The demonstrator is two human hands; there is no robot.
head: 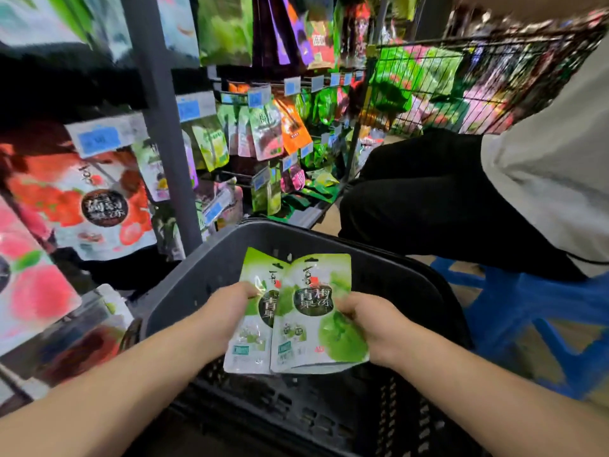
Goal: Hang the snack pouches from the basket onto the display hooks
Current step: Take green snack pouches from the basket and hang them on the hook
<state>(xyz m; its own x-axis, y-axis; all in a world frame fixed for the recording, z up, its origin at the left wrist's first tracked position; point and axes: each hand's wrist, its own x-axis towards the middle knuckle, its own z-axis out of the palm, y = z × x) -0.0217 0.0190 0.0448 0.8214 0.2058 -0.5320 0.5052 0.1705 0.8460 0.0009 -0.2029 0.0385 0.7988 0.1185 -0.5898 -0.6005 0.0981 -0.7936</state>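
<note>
Head view: low in the centre of the frame, two green snack pouches (306,324) are held side by side, overlapping, above the dark basket (204,268). The left hand (224,311) grips the left pouch's edge, and the right hand (372,324) grips the right pouch's edge. Hanging pouches (265,133) crowd the display rack (161,127) across the upper left and centre.

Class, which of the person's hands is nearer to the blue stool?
Right. The right hand grips the green pouches on the side facing the blue stool; the left hand holds their far side, farther away.
</note>
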